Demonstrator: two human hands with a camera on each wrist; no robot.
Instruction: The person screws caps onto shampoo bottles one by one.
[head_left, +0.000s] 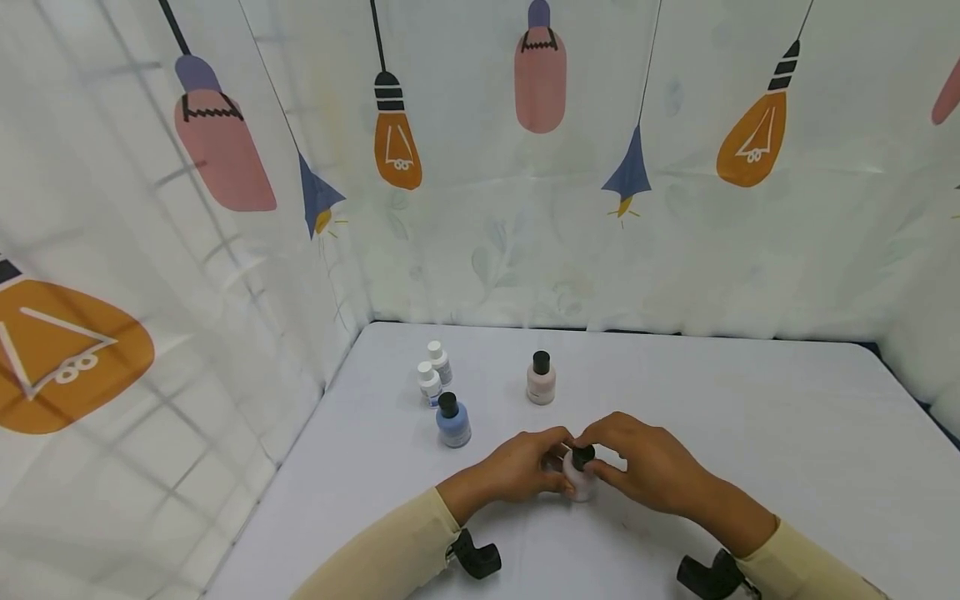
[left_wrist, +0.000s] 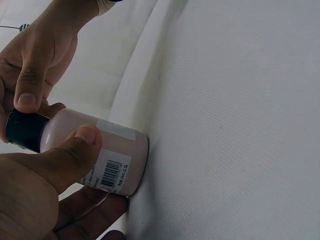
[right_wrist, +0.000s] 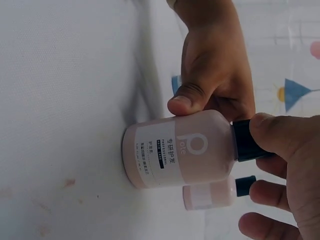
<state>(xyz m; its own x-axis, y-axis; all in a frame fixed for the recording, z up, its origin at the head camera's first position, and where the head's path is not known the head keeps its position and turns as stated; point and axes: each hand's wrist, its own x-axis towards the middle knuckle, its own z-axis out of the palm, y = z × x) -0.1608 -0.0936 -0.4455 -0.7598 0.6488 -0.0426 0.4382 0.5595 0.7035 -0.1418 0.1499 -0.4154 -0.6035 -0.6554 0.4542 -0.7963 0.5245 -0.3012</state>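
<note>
A pale pink hair-care bottle (head_left: 579, 483) stands upright on the white table between both hands. My left hand (head_left: 521, 468) holds its body, with the thumb (left_wrist: 85, 145) across the side near a barcode label. With thumb and fingertips, my right hand (head_left: 652, 467) pinches the black cap (right_wrist: 246, 141), which sits on the bottle's neck. Printed white lettering shows on the bottle's front (right_wrist: 200, 145) in the right wrist view. Whether the cap is loose or tight cannot be seen.
Beyond the hands stands a second pink bottle (head_left: 541, 385) with a black cap. To the left are a blue bottle (head_left: 453, 427) and two small white bottles, one nearer (head_left: 430, 383) and one farther (head_left: 440, 364). Patterned white curtain (head_left: 480, 225) borders the table's back and left edges.
</note>
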